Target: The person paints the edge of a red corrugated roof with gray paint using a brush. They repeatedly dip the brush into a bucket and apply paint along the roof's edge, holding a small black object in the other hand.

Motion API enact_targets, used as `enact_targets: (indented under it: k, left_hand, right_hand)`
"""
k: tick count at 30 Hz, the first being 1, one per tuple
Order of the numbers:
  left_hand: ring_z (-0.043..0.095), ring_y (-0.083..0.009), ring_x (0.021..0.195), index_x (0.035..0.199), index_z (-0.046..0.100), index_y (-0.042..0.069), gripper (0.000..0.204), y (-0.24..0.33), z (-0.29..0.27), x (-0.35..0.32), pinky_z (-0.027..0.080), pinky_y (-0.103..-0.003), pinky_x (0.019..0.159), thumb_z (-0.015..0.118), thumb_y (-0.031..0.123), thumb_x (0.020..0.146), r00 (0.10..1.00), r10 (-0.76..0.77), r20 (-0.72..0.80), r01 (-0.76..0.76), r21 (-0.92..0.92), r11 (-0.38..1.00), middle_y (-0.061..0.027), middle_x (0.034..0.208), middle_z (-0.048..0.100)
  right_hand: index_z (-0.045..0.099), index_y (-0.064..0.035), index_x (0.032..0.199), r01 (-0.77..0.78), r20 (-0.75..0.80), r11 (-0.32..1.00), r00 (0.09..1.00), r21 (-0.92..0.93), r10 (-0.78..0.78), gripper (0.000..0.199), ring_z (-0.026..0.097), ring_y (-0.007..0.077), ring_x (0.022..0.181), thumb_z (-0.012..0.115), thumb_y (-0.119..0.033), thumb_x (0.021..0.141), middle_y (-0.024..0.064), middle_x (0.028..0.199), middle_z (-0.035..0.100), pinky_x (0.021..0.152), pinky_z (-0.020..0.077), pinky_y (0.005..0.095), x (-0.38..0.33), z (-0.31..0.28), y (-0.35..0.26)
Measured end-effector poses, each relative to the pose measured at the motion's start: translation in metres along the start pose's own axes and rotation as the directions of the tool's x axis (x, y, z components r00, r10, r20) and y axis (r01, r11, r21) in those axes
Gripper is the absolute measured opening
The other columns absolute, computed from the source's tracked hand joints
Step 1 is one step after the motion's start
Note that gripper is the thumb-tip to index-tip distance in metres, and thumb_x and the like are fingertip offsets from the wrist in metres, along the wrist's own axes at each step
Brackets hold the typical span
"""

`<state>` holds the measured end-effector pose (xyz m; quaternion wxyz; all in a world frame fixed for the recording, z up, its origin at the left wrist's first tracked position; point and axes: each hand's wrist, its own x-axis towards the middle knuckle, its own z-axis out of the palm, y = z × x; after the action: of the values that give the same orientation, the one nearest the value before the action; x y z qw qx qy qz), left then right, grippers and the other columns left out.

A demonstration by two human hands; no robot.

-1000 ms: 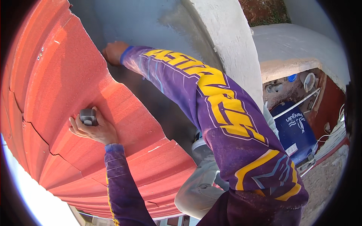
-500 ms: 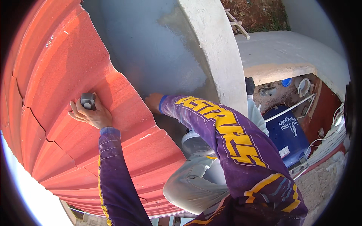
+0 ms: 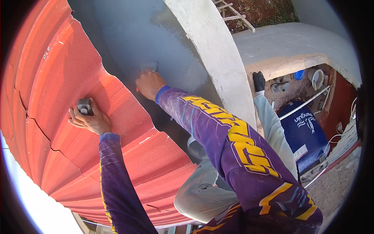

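On the red corrugated roof sheet (image 3: pixel 128 113) rests my left hand (image 3: pixel 92 119), its fingers partly stretched over the metal. A small black block with a light round spot (image 3: pixel 85 107) sits between its thumb and fingers. My right hand (image 3: pixel 150 84) reaches into the grey gutter channel (image 3: pixel 128 35), closed around a hand tool. Only the tool's flat greyish head (image 3: pixel 150 65) and a bit of red-orange show; whether it is a brush or a scraper I cannot tell. Wet, shiny grey coating covers the channel floor near it.
A pale concrete wall (image 3: pixel 218 43) borders the channel; my leg in light trousers (image 3: pixel 272 128) hangs beyond it. Below my right forearm stands a grey bucket (image 3: pixel 196 149), partly hidden. A blue tank (image 3: pixel 304 132), white pipes (image 3: pixel 304 108) and a wooden ladder-like frame (image 3: pixel 233 15) lie lower down.
My right hand has moved farther up the channel, away from the roof edge, and the tool's head now shows. My left hand stays on the roof. The view has shifted slightly.
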<state>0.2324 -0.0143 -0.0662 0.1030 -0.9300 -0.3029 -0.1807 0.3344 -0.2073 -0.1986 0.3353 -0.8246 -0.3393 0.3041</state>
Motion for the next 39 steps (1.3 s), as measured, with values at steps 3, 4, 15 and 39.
enact_targets:
  k: [3, 4, 15, 39]
  left_hand:
    - [0.026, -0.0480, 0.149, 0.139, 0.049, 0.007, 0.063, -0.009, -0.004, 0.007, 0.021, -0.068, 0.123, 0.081, 0.038, 0.093, 0.999, 0.023, -0.047, -0.024, -0.031, 0.999, -0.0182, 0.158, 0.043]
    - [0.027, -0.0476, 0.149, 0.138, 0.049, 0.006, 0.064, -0.009, -0.006, 0.007, 0.022, -0.067, 0.123, 0.081, 0.037, 0.093, 0.998, 0.034, -0.044, -0.035, -0.014, 0.999, -0.0187, 0.158, 0.044]
    - [0.049, -0.0422, 0.132, 0.136, 0.052, -0.001, 0.064, 0.007, 0.000, 0.008, 0.039, -0.055, 0.112, 0.081, 0.037, 0.094, 0.995, 0.030, -0.099, -0.030, -0.003, 1.000, -0.0253, 0.140, 0.054]
    - [0.054, -0.0096, 0.066, 0.122, 0.053, 0.003, 0.053, 0.050, -0.161, -0.095, 0.044, -0.025, 0.057, 0.067, 0.050, 0.103, 0.984, -0.052, -0.168, -0.045, -0.525, 0.850, -0.0028, 0.083, 0.058]
  right_hand:
    - [0.078, -0.0076, 0.090, -0.255, -0.015, 0.925, 0.963, 0.283, 0.270, 0.012, 0.069, 0.0375, 0.099, 0.067, -0.011, 0.091, 0.0187, 0.099, 0.071, 0.083, 0.0608, 0.0477, -0.052, 0.006, -0.010]
    - [0.076, -0.0062, 0.089, -0.273, -0.047, 0.883, 0.948, 0.381, 0.314, 0.009, 0.069, 0.0376, 0.098, 0.067, -0.008, 0.090, 0.0191, 0.097, 0.071, 0.082, 0.0607, 0.0483, -0.067, -0.011, -0.016]
    - [0.062, 0.0000, 0.113, 0.220, -0.260, 0.730, 0.964, 0.647, -0.061, 0.031, 0.063, 0.0326, 0.103, 0.071, 0.000, 0.084, 0.0174, 0.117, 0.060, 0.080, 0.0613, 0.0411, -0.256, -0.134, 0.023]
    - [0.065, -0.0002, 0.113, 0.504, -0.497, 0.573, 0.848, 0.646, -0.186, 0.024, 0.072, 0.0343, 0.092, 0.075, -0.005, 0.091, 0.0194, 0.107, 0.069, 0.079, 0.0592, 0.0409, -0.337, -0.107, 0.069]
